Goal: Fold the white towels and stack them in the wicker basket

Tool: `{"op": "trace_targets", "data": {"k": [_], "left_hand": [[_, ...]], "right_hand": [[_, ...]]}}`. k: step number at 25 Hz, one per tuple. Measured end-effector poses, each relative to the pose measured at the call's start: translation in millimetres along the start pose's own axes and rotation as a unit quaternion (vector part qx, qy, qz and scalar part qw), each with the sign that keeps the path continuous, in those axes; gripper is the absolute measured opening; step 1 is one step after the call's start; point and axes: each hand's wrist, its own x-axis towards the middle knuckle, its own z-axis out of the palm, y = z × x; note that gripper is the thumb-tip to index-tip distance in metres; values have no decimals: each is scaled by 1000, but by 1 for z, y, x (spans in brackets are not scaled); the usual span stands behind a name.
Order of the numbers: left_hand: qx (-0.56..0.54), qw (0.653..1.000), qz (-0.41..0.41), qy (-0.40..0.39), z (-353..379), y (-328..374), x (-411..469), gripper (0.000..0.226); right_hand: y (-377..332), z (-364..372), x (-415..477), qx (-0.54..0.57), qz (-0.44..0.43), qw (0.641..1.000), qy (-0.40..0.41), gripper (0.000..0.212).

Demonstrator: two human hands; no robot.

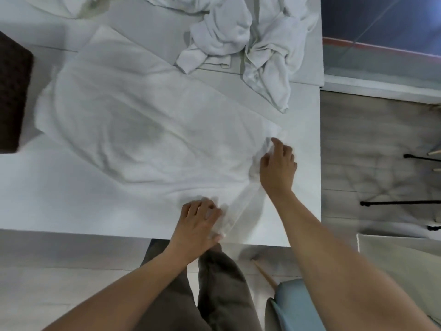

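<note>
A large white towel (pixel 133 120) lies spread across the white table (pixel 59 187), running from the far left down to the near right. My left hand (pixel 198 218) grips its near corner at the table's front edge, fingers curled into the cloth. My right hand (pixel 278 163) pinches the towel's right corner a little farther back. A dark wicker basket (pixel 13 91) stands at the left edge of the table, only partly in view. Crumpled white towels (pixel 248 39) lie heaped at the far right.
More white cloth (pixel 64 5) lies at the far left. The table's right edge drops to a grey wood floor (pixel 372 144). A light blue chair (pixel 296 306) stands near my right side, and black metal legs (pixel 401 203) show at the right.
</note>
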Motion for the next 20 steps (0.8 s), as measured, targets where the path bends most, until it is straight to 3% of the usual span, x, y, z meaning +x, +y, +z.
{"op": "trace_targets", "data": {"k": [4,6,9,11,14,17,20], "left_hand": [[44,998,-24,32,2,4,2,42],[29,996,-42,70,0,6,-1,22],[-29,996,-50,65,-6,8,-9,23],[-72,995,-50,39,-12,11,-16,28],[-184,973,-136,18,-34,18,-22,27],[-264,936,-223,73,-66,14,-25,13],[-330,894,-267,141,-99,5,-30,22]], "right_hand": [[3,-19,34,66,89,992,-60,52],[-2,-19,44,168,208,961,-70,49],[-6,-16,50,285,304,907,-55,35],[-3,-11,47,293,295,907,-69,19],[-2,-12,42,304,284,909,-37,24],[-5,-29,42,324,247,913,-2,26],[-25,-46,52,374,183,909,-8,35]]}}
